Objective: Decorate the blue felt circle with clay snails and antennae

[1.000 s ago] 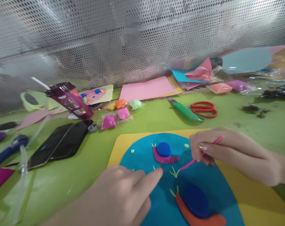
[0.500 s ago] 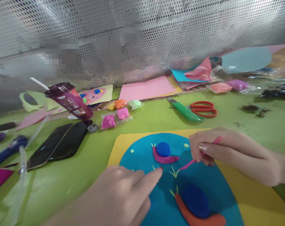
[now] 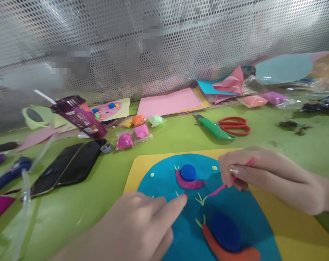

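Note:
My right hand is closed round a thin pink modelling tool. The tool's tip touches a small light-green clay grass tuft on a blue paper circle. My left hand reaches in from lower left, index finger stretched out at the circle and the other fingers partly curled; it hides part of another green tuft. Above them is a snail with a magenta clay body and blue round shell. Nearer lies a larger snail with an orange body and dark blue shell.
Yellow paper backs the circle. Behind it lie a green cutter, red-handled scissors and bagged clay. Black phones, a purple cup and a blue glue gun are at left. A perforated metal panel rises behind.

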The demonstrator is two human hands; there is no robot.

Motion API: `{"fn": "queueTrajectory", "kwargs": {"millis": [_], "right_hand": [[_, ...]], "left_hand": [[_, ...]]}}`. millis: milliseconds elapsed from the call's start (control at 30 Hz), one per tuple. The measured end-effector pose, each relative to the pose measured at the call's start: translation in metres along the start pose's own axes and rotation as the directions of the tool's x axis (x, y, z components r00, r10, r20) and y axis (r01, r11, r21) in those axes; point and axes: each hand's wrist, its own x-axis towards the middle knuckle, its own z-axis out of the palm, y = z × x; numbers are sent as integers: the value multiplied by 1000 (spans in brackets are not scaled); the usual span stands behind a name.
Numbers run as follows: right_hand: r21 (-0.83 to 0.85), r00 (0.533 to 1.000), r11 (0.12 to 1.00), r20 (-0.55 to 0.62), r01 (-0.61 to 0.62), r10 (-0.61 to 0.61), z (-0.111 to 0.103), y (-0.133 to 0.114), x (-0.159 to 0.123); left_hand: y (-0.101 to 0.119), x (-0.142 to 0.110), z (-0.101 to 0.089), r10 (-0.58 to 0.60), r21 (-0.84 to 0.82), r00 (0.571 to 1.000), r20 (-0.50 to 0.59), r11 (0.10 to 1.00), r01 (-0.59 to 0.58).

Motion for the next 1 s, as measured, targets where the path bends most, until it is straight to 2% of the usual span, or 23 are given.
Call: {"fn": "queueTrajectory", "kwargs": {"millis": [733,1000], "right_hand": [[-17,996,995,7,93,-93,1,0,0],[-12,996,996,8,89,-89,1,1,0]], "left_hand": [[-1,-1,2,5,10,1000,-3,1000,-5],[-1,-2,2,6,1,1000,0,1000,-6]]}}
